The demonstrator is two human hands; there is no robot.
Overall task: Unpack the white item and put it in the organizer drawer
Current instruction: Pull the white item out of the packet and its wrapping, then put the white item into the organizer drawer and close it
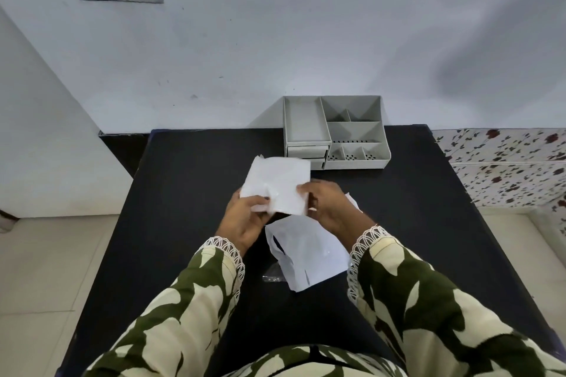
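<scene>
Both hands, left hand [245, 217] and right hand [329, 200], grip the white packet [277, 185] above the tabletop [183, 193] (gray organizer [333, 131] beyond, drawers shut).

Table [190, 223]: matt black, smooth top. Organizer [355, 131]: grey plastic, dull, perforated front pockets. White item [277, 184]: thin, soft, creased, paper or fabric unclear. Wrapper [309, 257]: white, paper-like, smooth. Sleeves [428, 300]: printed cloth, lace-edged cuffs
</scene>
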